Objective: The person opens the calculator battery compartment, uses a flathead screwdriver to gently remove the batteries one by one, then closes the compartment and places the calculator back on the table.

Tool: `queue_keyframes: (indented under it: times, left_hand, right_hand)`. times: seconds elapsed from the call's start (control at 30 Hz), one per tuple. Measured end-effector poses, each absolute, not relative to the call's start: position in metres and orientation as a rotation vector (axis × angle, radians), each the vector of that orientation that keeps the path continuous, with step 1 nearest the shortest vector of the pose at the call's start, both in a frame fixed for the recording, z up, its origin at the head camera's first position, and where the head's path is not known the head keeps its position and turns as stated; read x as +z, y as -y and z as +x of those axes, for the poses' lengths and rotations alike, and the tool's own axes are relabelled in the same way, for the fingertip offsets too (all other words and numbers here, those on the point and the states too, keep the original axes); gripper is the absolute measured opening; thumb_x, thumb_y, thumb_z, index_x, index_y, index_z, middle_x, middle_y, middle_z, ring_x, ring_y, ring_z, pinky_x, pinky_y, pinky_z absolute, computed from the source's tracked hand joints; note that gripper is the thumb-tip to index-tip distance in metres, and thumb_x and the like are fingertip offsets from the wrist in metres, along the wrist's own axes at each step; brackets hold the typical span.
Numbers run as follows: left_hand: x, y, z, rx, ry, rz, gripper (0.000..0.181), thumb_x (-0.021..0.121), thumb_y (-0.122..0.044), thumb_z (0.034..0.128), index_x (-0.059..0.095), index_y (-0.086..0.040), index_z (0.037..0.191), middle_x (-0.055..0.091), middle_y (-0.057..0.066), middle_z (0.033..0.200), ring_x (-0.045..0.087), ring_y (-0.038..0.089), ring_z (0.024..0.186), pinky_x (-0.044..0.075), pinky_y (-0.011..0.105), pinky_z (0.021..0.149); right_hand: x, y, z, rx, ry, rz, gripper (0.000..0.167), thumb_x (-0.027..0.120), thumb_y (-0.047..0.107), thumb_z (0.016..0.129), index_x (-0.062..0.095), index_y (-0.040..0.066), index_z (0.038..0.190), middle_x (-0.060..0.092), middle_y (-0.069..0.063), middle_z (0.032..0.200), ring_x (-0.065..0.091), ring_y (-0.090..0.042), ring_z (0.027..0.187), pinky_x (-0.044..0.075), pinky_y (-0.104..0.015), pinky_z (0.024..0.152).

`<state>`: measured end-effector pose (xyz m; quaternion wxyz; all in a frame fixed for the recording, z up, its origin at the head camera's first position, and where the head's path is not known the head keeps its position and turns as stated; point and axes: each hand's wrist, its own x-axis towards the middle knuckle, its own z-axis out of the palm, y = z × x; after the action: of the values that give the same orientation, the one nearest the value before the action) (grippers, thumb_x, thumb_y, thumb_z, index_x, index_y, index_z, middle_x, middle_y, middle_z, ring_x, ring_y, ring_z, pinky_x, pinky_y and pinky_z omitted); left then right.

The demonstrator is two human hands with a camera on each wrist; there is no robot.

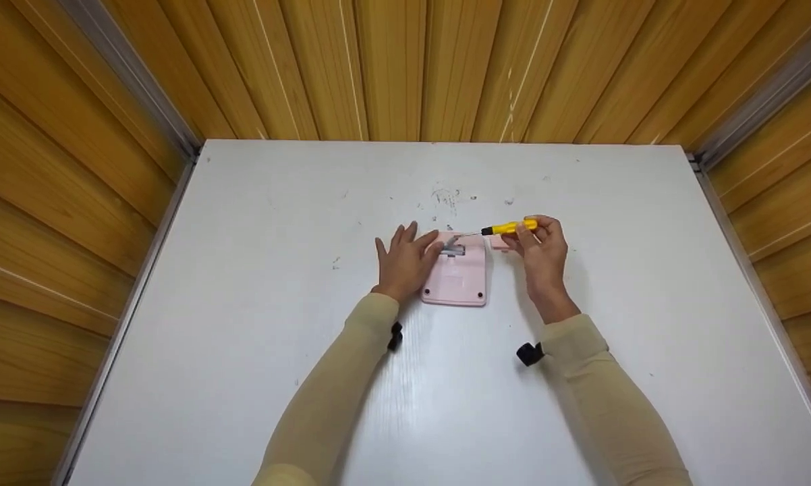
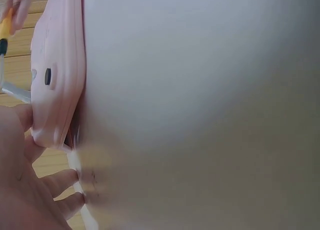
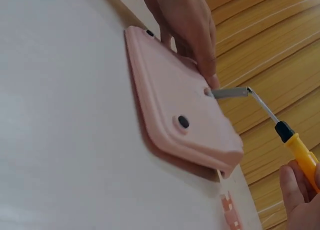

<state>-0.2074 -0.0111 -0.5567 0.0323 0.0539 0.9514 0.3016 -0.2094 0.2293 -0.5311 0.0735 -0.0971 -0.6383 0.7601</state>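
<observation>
In the head view we see a pink case (image 1: pixel 454 283) lying flat on the desk (image 1: pixel 243 270), its black feet (image 1: pixel 480 295) upward. Our left hand (image 1: pixel 402 265) steadies its upper left edge, fingers (image 1: pixel 411 231) spread, while the right hand (image 1: pixel 546 260) pinches the yellow handle of a screwdriver (image 1: pixel 513 227) whose tip reaches a slanting grey piece (image 1: pixel 451 241) — probably a battery — at the open slot. A small pink part (image 1: pixel 500 243), perhaps the slot's cover, lies just beside the case. In the left wrist view, two fingers of our left hand touch the case and two rest on the desk, mostly straight and apart; only part of the screwdriver shows. In the right wrist view, the grey piece juts up from the case and the screwdriver's tip meets its raised end. We judge the step in hand to be prying that piece out — so the next move calls for a steady lift, with the case held down so it won't slide.
</observation>
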Motion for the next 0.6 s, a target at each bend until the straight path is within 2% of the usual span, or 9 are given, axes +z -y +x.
queue_keyframes:
  times: [0.1,0.37,0.6]
  left_hand:
    - [-0.5564,0.0149,-0.2069,0.929,-2.926,0.201,0.056,0.043,-0.057,0.1107,0.059,-0.027,0.155,0.035,0.014,0.17,0.021,0.036,0.16,0.001,0.071,0.123]
    - [-0.5555,0.0135,-0.2084,0.946,-2.935,0.194,0.055,0.044,-0.057,0.1101,0.06,-0.027,0.153,0.036,0.014,0.17,0.021,0.036,0.16,0.0,0.071,0.124]
    - [-0.5562,0.0148,-0.2086,0.936,-2.924,0.186,0.056,0.043,-0.058,0.1101,0.06,-0.028,0.154,0.035,0.013,0.17,0.021,0.035,0.16,-0.001,0.07,0.124]
  right_hand:
    - [-0.5302,-0.2229,-0.2106,2.23,1.967,-0.222,0.027,0.058,0.001,0.108,0.047,0.0,0.133,0.058,-0.02,0.13,0.07,-0.029,0.114,0.057,-0.034,0.099]
    - [-0.5311,-0.2276,-0.2099,2.224,2.005,-0.246,0.028,0.058,0.002,0.109,0.047,0.001,0.135,0.057,-0.019,0.133,0.067,-0.028,0.119,0.056,-0.033,0.101]
    - [-0.5256,-0.2308,-0.2122,2.163,2.036,-0.205,0.029,0.059,0.0,0.107,0.048,0.0,0.134,0.058,-0.018,0.129,0.069,-0.027,0.115,0.057,-0.032,0.098]
